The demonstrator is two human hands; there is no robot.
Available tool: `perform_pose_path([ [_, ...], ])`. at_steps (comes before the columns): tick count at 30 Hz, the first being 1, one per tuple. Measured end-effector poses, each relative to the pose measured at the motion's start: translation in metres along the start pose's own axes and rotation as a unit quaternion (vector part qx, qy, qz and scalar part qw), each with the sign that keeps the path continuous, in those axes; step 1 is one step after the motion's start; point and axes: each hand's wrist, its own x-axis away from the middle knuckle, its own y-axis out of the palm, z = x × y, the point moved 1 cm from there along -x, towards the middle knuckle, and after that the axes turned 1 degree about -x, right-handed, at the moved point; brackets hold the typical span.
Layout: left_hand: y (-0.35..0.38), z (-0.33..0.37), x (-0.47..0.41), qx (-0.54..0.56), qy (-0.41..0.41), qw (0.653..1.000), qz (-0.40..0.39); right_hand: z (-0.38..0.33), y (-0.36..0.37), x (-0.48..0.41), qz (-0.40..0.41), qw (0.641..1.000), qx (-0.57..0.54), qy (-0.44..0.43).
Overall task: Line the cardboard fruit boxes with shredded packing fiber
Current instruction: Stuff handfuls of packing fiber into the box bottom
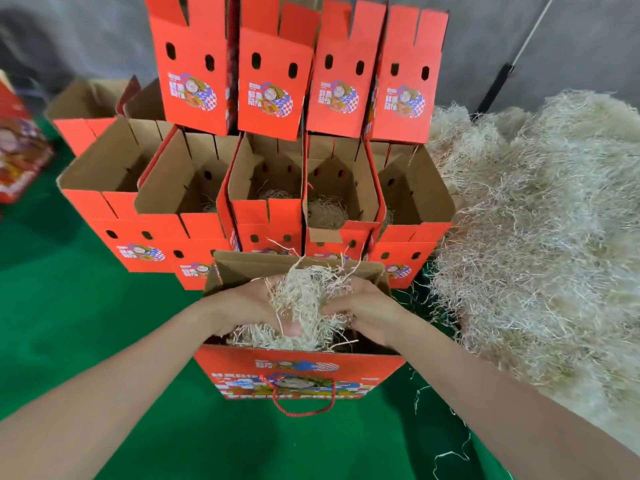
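On the green floor covering (104, 323), right in front of the person, a red printed cardboard box (298, 372) with a red twisted cord handle (301, 408) is standing with its top open. Both hands are reaching into that opening, one from each side. The left hand (242, 306) is curling its fingers into a clump of pale shredded packing fiber (304, 296). The right hand (363, 311) is gripping the same clump from the opposite side. The wad is sitting squeezed between the two hands, partly inside the box and partly rising above its rim, with loose strands sticking up toward the back flap.

Just behind, a row of open red cardboard boxes (266, 209) is standing side by side, and several of them are showing small nests of fiber at the bottom. More red boxes (194, 81) with the same print are standing stacked along the far edge of that row.

To the right, a large heap of the same pale fiber (536, 237) is lying on the floor, touching the rightmost boxes. A few stray strands (420, 393) are lying on the green covering near the right forearm.
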Motion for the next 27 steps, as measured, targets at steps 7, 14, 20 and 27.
perform_pose_path([
  [7, -0.024, -0.006, -0.002, 0.082, -0.047, 0.989, 0.113, 0.007, -0.016, 0.005, 0.034, 0.999, 0.009, 0.007],
  [14, -0.004, 0.01, -0.011, -0.044, -0.007, 0.998, 0.035, 0.006, 0.002, -0.001, 0.057, 0.978, 0.2, -0.002],
  [20, -0.03, -0.002, -0.005, -0.11, -0.015, 0.985, 0.135, -0.001, -0.031, 0.02, 0.037, 0.975, 0.219, 0.0],
  [27, -0.041, -0.001, -0.006, 0.008, -0.026, 0.994, 0.106, -0.017, -0.035, 0.027, 0.043, 0.977, 0.201, -0.045],
])
